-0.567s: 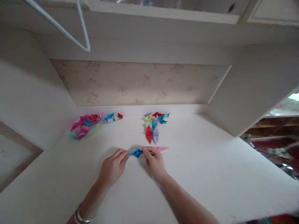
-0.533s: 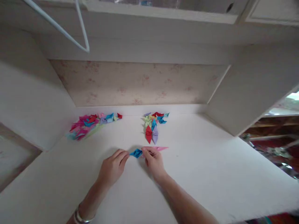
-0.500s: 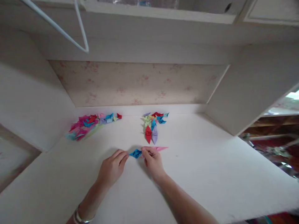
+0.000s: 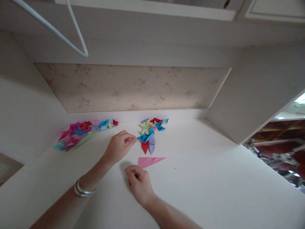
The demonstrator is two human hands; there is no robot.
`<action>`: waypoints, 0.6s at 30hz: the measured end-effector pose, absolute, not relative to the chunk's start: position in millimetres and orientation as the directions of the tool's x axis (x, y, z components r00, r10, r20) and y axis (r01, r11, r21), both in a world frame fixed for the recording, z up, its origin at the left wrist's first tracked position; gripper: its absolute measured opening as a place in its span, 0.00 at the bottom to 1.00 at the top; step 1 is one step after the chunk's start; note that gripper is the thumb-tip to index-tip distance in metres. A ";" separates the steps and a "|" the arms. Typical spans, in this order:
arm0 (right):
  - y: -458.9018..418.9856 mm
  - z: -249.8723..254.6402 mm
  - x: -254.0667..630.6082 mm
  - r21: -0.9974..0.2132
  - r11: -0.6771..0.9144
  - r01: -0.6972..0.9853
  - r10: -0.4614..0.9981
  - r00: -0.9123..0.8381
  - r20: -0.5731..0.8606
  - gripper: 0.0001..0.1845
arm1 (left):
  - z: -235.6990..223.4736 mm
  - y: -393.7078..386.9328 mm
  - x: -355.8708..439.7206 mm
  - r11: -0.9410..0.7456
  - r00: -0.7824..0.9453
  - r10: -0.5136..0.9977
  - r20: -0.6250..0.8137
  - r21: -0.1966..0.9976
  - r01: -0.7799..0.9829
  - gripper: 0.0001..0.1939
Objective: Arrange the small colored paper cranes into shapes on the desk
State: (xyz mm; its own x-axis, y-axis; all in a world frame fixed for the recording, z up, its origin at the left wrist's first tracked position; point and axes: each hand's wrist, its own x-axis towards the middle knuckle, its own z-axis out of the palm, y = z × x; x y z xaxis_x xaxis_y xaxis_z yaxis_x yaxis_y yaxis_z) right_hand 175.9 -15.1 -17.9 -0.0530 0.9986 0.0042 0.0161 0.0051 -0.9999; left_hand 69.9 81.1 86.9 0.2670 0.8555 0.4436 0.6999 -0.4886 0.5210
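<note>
My left hand [image 4: 121, 145] pinches the pointed tip of a blue origami crane [image 4: 145, 137]. The crane hangs over the near end of a group of folded paper cranes, partly covering a red crane [image 4: 145, 147] and touching or overlapping a lilac crane [image 4: 152, 144]. Closer to me, my right hand [image 4: 139, 183] is closed with its fingers curled, and nothing shows in them. Just beyond its knuckles lies a folded pink paper [image 4: 150, 161], long and pointed toward the right, flat on the white tabletop [image 4: 202, 178].
A larger heap of coloured paper cranes [image 4: 76, 133] lies at the back left. White side panels [image 4: 238, 95] and a patterned back wall [image 4: 133, 86] enclose the desk. A white hanger-like rod [image 4: 54, 30] hangs at upper left. Shiny metal objects [image 4: 283, 165] are beyond the right edge.
My left hand has carried the blue crane forward to the near end of the crane group. My right hand has let go of it and drawn back toward me, uncovering the pink paper.
</note>
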 end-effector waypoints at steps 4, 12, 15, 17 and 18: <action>-16.2 -13.8 177.6 -0.981 0.114 0.157 0.991 -0.089 0.101 0.13 | 99.4 146.9 128.4 -0.501 0.355 0.859 0.368 0.466 0.729 0.12; -10.2 -12.2 179.0 -0.939 0.210 0.273 0.975 -0.134 0.179 0.13 | 95.7 228.7 226.7 -0.428 0.414 0.903 0.113 0.298 0.853 0.13; -11.9 -23.3 171.0 -0.909 0.205 0.363 0.978 -0.038 0.205 0.10 | 88.1 238.5 251.1 -0.394 0.388 0.918 0.079 0.290 0.872 0.13; -14.0 -31.4 164.9 -0.884 0.183 0.429 0.976 0.029 0.217 0.08 | 82.0 242.3 264.2 -0.377 0.376 0.925 0.063 0.285 0.881 0.13; -14.9 -34.7 162.2 -0.871 0.172 0.459 0.974 0.055 0.222 0.08 | 79.1 243.7 269.9 -0.370 0.370 0.927 0.054 0.281 0.886 0.14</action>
State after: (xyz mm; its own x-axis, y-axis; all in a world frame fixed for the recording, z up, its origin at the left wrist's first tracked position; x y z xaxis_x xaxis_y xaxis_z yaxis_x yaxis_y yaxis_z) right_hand 162.2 -14.9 -34.7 0.0547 0.9736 0.2215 0.4593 0.1724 -0.8714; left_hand 269.9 243.7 79.1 0.3705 0.9273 0.0539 0.8856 -0.3701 0.2805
